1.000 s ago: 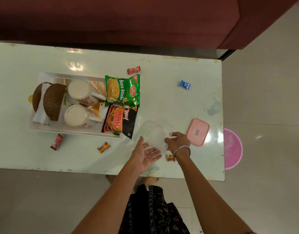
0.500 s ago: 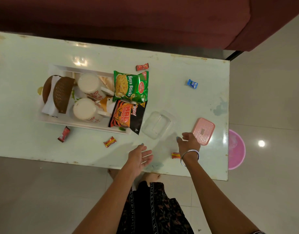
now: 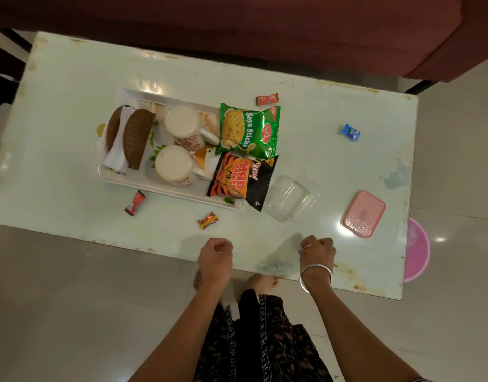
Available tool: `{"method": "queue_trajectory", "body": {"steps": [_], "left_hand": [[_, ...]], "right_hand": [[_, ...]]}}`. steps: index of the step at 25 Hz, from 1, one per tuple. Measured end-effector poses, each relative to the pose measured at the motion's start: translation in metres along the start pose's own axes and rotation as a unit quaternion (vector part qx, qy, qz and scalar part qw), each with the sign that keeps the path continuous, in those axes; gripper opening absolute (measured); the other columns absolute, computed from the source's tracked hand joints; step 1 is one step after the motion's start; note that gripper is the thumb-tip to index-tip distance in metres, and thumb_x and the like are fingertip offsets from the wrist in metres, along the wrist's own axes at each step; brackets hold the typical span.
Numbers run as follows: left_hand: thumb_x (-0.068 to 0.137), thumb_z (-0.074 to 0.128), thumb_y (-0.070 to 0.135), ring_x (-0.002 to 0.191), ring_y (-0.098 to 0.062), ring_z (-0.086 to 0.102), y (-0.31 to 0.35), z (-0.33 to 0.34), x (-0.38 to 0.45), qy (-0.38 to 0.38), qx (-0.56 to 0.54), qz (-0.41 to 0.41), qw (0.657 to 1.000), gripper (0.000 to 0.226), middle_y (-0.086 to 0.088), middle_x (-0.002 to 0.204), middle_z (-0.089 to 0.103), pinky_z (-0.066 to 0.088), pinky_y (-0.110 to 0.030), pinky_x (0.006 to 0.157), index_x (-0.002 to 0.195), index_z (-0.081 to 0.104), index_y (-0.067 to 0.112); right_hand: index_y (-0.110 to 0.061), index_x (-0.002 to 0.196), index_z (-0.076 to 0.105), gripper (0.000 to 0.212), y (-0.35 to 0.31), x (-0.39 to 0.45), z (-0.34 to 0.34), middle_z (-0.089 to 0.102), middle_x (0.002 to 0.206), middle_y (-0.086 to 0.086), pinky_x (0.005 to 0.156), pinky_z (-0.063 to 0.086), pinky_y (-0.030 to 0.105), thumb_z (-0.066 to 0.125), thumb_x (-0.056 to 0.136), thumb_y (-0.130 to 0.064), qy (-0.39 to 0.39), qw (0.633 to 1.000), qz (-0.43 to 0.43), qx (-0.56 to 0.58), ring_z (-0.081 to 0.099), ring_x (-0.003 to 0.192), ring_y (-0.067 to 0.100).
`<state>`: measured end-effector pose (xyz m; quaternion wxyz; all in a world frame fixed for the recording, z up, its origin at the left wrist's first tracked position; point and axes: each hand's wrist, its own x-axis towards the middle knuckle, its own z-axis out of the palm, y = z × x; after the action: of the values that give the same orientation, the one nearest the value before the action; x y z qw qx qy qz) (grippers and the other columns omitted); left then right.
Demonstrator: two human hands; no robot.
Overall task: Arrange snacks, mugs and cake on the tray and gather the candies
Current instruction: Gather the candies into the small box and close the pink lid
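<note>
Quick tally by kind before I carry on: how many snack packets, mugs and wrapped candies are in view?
Snack packets: 2 (green, black)
Mugs: 2 ()
Wrapped candies: 5, with 4 loose () and 1 in the right hand
Total: 9

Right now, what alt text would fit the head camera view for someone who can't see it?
A person's right hand pinches a small red candy at a pale table's near edge, the left hand curled nearby. Beyond sit a loaded tray, clear container and scattered candies.
</note>
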<state>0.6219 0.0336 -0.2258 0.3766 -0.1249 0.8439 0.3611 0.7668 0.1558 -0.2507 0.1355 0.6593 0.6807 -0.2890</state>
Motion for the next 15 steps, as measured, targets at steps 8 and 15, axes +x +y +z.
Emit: {"method": "queue_trajectory", "body": {"steps": [8, 15], "left_hand": [[0.090, 0.051, 0.015, 0.141, -0.027, 0.020, -0.001, -0.028, 0.041, -0.046, 0.478, 0.379, 0.791, 0.033, -0.013, 0.152, 0.023, 0.027, -0.035, 0.112, 0.123, 0.055, 0.009], [0.076, 0.054, -0.011, 0.105, -0.025, 0.049, 0.006, -0.046, 0.074, -0.072, 0.529, 0.398, 0.746, 0.035, -0.014, 0.120, 0.046, 0.048, -0.031, 0.085, 0.108, 0.056, 0.003]], "right_hand": [[-0.006, 0.097, 0.070, 0.027, -0.033, -0.031, 0.025, 0.070, 0.103, 0.013, 0.082, 0.048, 0.028, 0.049, 0.082, 0.001, -0.039, 0.997, -0.024, 0.067, 0.063, 0.094, 0.030], [-0.010, 0.094, 0.072, 0.026, -0.063, -0.061, 0.050, 0.073, 0.095, 0.007, 0.072, 0.041, 0.017, 0.049, 0.085, -0.001, -0.061, 0.994, -0.031, 0.083, 0.065, 0.087, 0.023]]}}
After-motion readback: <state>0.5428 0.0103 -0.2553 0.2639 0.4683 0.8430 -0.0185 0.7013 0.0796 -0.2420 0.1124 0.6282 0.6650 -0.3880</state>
